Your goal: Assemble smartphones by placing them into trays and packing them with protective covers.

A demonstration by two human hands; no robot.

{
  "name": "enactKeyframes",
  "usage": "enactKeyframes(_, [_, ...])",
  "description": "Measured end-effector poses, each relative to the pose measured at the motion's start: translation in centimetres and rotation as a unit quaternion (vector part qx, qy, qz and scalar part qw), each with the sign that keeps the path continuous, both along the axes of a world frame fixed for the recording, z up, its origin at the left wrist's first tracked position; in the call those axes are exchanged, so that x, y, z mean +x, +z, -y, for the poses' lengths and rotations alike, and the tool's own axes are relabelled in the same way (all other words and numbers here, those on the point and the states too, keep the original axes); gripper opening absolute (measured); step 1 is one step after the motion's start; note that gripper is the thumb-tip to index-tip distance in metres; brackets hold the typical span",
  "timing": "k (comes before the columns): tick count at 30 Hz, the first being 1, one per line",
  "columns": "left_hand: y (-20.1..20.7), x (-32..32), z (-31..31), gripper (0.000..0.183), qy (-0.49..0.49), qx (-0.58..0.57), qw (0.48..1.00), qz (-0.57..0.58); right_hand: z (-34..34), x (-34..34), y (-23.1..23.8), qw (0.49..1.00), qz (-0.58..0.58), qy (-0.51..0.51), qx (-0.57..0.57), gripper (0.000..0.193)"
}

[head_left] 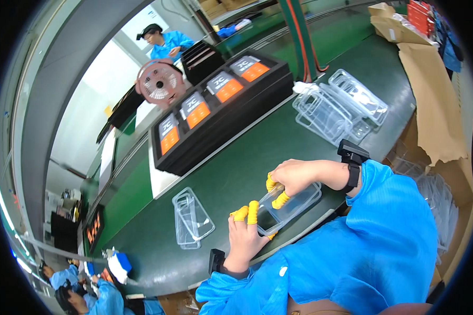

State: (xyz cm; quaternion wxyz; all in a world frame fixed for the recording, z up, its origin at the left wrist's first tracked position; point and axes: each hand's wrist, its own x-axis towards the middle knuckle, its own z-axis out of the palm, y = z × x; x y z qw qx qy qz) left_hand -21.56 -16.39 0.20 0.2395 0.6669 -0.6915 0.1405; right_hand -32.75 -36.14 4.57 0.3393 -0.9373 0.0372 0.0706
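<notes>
Near the belt's front edge, both hands are on a clear plastic case [301, 205], rounded and rectangular, lying at a slant. My left hand [243, 239] grips its left end, fingers on the far side and thumb near the front. My right hand [294, 176] reaches over from the right, with its fingers and thumb closed on the far upper edge. Yellow finger cots cover several fingertips. A darker patch shows through the case's left part; I cannot tell what it is. To the left, two clear cases [189, 220] overlap on the green belt [242, 152].
A black tray [226, 118] with several grey-and-orange packs stands beyond my hands. A pile of clear cases [336, 107] lies at the far right. Beside me is an open carton [460, 178] with more clear plastic. A pink fan [160, 84] and co-workers in blue are farther off.
</notes>
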Motion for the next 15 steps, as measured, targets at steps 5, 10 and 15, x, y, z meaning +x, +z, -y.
enactKeyframes(5, [1.0, 0.1, -0.1, 0.109, -0.004, -0.11, 0.994, 0.004, 1.0, -4.6, 3.6, 0.948, 0.201, -0.199, -0.147, 0.035])
enactKeyframes(10, [1.7, 6.5, -2.9, 0.059, 0.26, -0.081, 0.962, -0.035, 9.8, -10.7, 3.0, 0.622, 0.285, -0.554, -0.475, 0.023])
enactKeyframes(15, [-2.4, 17.9, -8.2, 0.057, 0.558, 0.116, 0.816, -0.091, 17.0, -13.9, -3.6, 0.766, 0.008, -0.534, -0.357, 0.039])
